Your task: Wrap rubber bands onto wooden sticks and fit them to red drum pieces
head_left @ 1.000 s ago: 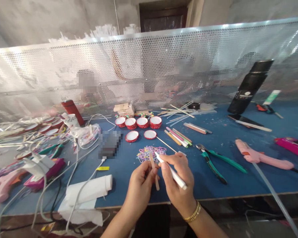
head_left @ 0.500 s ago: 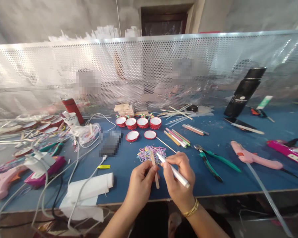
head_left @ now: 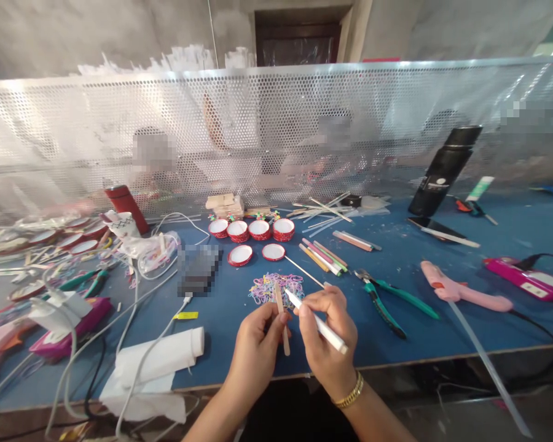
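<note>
Between the thumb and fingers of my left hand (head_left: 258,341) is a wooden craft stick (head_left: 285,344), held upright and slightly tilted. My right hand (head_left: 328,331), with a gold bracelet at the wrist, grips a white marker pen (head_left: 325,328). The pen's tip points toward the stick; whether they touch I cannot tell. Just beyond both hands lies a pile of pastel rubber bands (head_left: 270,288). A thin stick runs from a small red-rimmed disc (head_left: 273,252) toward my right hand.
Stacked red-rimmed discs (head_left: 259,231) stand behind, near coloured pens (head_left: 320,256). To the right lie green-handled pliers (head_left: 387,298), a pink glue gun (head_left: 461,288) and a black flask (head_left: 445,172). Leftward are a phone (head_left: 200,270), white cables and a paper roll (head_left: 161,353).
The view has shifted slightly, so most things sit a little further left. Both hands keep their grips on the craft stick and the marker pen, in nearly the same pose.
</note>
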`<state>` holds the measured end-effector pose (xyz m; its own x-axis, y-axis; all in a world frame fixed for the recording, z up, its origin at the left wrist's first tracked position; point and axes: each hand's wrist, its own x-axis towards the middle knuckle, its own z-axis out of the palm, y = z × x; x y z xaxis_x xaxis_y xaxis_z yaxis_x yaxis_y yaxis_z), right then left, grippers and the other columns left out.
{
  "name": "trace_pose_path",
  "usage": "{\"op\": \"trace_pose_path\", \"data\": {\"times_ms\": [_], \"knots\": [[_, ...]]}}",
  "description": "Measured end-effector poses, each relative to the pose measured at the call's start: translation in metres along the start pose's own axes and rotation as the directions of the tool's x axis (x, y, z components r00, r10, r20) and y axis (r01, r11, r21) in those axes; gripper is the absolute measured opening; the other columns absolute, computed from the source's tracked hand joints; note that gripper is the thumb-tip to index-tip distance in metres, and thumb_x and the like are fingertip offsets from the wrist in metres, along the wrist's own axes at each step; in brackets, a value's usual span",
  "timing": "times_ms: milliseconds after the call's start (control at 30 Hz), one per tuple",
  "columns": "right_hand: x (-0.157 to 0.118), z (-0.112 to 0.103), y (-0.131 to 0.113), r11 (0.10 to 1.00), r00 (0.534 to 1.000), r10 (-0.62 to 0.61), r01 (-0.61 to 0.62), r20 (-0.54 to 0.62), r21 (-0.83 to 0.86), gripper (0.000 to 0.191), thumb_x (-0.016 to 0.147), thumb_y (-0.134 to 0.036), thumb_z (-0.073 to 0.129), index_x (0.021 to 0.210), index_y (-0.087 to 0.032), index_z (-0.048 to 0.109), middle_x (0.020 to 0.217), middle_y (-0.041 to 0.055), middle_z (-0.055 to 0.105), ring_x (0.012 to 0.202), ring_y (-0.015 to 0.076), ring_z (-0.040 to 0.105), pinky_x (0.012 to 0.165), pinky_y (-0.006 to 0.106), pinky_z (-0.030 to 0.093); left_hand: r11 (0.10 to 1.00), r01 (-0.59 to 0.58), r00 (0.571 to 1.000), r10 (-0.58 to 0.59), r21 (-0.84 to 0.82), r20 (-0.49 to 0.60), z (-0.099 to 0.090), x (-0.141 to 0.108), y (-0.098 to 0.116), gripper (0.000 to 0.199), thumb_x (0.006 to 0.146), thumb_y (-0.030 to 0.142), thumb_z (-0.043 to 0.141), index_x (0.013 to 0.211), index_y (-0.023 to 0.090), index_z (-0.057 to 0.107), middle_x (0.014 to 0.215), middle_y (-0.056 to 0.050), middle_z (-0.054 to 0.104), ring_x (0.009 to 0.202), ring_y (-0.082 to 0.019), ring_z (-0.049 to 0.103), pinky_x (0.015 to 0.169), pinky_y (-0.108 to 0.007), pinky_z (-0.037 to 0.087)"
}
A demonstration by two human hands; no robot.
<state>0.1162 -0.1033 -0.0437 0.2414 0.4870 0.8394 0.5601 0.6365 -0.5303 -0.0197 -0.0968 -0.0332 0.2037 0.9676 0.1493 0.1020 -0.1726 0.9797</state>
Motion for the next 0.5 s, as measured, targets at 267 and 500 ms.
{"op": "trace_pose_path", "data": {"times_ms": [267, 500], "knots": [[0.0006, -0.0002, -0.0036, 1.000, 1.000, -0.028, 0.028, 0.005, 0.006, 0.011, 0.093, -0.014, 0.056, 0.087, -0.022, 0.055, 0.074, -0.0043, 0.065, 0.069, 0.0144, 0.063, 0.104, 0.049, 0.036, 1.000, -0.016, 1.000, 0.016, 0.022, 0.003, -0.0015, -0.0019, 0.0005, 0.032, 0.094, 0.046, 0.058, 0.087, 0.016, 0.068, 0.066, 0.001, 0.057, 0.060, -0.014, 0.050, 0.056, -0.022, 0.038], [0.0019, -0.0002, -0.0065, 0.998, 0.998, -0.056, 0.056, 0.042, 0.004, 0.012, 0.092, -0.012, 0.056, 0.086, -0.022, 0.054, 0.072, -0.0052, 0.064, 0.066, 0.0134, 0.063, 0.106, 0.049, 0.035, 0.998, -0.043, 0.999, 0.042, 0.056, 0.021, -0.0009, -0.0018, 0.0006, 0.031, 0.096, 0.043, 0.056, 0.079, 0.017, 0.062, 0.064, 0.002, 0.054, 0.059, -0.014, 0.049, 0.057, -0.023, 0.039]]}}
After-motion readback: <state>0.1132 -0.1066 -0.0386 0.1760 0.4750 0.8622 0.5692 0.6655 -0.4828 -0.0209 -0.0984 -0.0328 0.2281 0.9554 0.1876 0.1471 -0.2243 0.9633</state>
